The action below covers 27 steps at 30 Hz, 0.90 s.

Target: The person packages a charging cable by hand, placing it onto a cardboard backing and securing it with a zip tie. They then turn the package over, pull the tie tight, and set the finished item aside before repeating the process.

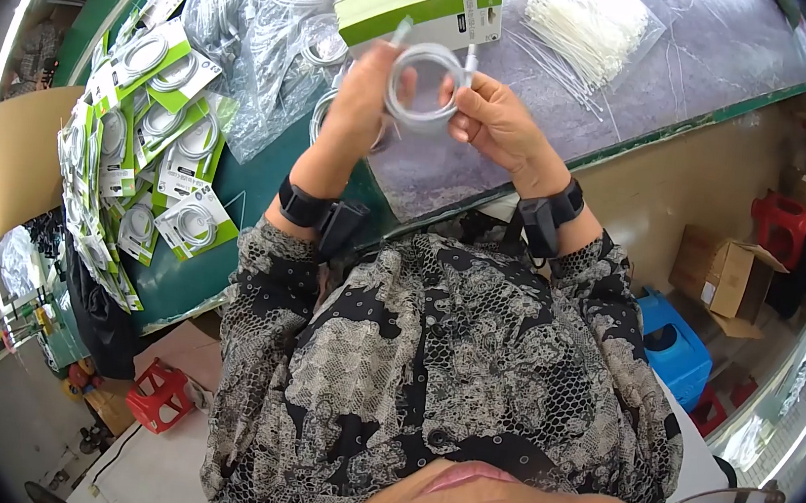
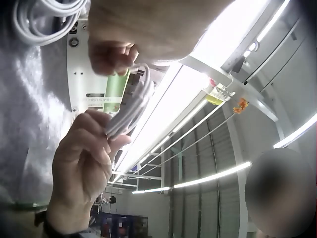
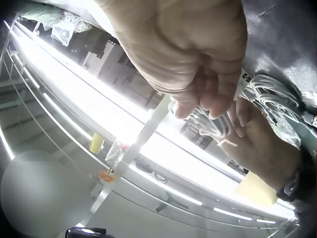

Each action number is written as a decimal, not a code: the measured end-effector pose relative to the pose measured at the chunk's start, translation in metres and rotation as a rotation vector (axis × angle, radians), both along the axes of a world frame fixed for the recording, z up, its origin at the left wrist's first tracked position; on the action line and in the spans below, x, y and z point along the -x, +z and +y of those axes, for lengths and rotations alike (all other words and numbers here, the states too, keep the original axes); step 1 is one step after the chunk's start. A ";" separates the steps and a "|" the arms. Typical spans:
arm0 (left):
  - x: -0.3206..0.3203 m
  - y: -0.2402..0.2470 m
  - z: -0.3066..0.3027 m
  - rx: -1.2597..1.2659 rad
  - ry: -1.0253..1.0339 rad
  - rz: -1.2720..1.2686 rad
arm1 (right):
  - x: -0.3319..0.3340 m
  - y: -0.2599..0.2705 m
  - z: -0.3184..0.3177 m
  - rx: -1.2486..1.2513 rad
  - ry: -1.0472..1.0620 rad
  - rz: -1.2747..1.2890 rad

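Observation:
Both hands hold a coiled white cable [image 1: 423, 121] up in front of the chest, over the near table edge. My left hand [image 1: 359, 99] grips the left side of the coil, and one cable end stands up above that hand. At the right side, my right hand [image 1: 505, 126] pinches the coil between thumb and fingers, with a plug end [image 1: 471, 59] sticking up. The left wrist view shows the loops edge-on between the two hands. Just behind the coil stands a green-and-white box [image 1: 420, 17] packed with upright cards.
Carded cables [image 1: 196, 220] are heaped on the left. A clear plastic bag [image 1: 252, 46] of coiled cables lies between them and the box. White zip ties [image 1: 588, 24] spread from a bag at the back right. A blue stool [image 1: 672, 347] and cardboard box [image 1: 719, 273] stand on the right floor.

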State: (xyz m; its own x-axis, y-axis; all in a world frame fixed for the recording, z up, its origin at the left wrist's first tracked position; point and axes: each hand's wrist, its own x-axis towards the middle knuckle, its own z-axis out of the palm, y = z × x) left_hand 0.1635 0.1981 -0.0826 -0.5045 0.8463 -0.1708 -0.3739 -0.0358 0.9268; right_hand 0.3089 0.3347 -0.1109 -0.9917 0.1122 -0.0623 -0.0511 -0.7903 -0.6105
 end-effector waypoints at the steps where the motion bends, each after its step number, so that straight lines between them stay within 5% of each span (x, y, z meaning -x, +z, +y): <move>1: 0.004 0.011 0.000 -0.032 0.177 0.077 | 0.001 0.000 -0.001 0.000 -0.003 0.006; 3: 0.016 0.017 -0.003 -0.070 0.351 0.158 | 0.001 0.002 -0.004 0.021 -0.148 0.003; 6: 0.044 0.001 -0.008 0.214 0.631 1.126 | 0.007 0.000 -0.002 0.050 -0.259 0.012; 10: 0.049 -0.014 0.003 0.319 0.430 1.104 | 0.017 -0.011 -0.002 0.107 -0.323 -0.005; 18: 0.047 -0.006 -0.013 0.401 0.352 1.332 | 0.011 -0.019 -0.001 0.172 -0.305 -0.178; 23: 0.037 0.014 -0.018 0.257 0.333 1.054 | 0.007 0.005 -0.015 0.151 -0.284 -0.313; 26: 0.028 0.019 -0.019 0.119 0.237 0.476 | 0.014 0.005 -0.022 0.193 -0.307 -0.244; 27: 0.027 0.017 -0.018 0.117 0.237 0.476 | 0.015 0.004 -0.024 0.236 -0.327 -0.159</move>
